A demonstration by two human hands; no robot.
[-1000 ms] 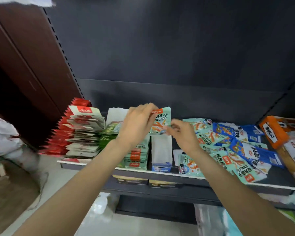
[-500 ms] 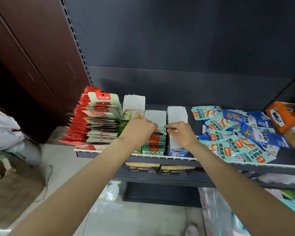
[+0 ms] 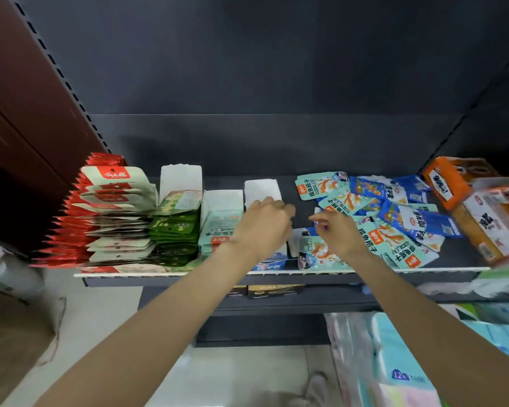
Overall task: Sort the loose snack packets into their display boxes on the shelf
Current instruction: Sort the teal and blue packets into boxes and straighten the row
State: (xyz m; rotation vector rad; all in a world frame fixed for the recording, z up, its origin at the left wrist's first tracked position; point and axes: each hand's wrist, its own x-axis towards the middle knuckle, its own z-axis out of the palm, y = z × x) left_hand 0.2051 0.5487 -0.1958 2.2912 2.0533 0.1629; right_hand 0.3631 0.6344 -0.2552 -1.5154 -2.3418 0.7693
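The left hand [image 3: 262, 223] hangs over the white display box with the blue front [image 3: 263, 189], its fingers curled loosely downward; whether anything sits inside that curl cannot be told. Just to its right, the right hand [image 3: 340, 233] reaches over the near edge of the loose heap, thumb and forefinger drawn close together at what looks like a small blue packet corner, though blur makes the pinch uncertain.

Left of the left hand stands the box of teal packets [image 3: 219, 227], filed upright, and beyond it the box of green packets [image 3: 175, 227]. At the far left of the shelf [image 3: 453, 258] is a tall stack of red and pale packets [image 3: 106, 218].

To the right of the right hand, the loose snack packets [image 3: 385, 212] lie scattered flat, teal ones and blue ones overlapping one another from the near lip back toward the rear panel. Further right sit an orange box [image 3: 448, 180] and a clear-wrapped orange pack [image 3: 488, 221] near the shelf's right end.
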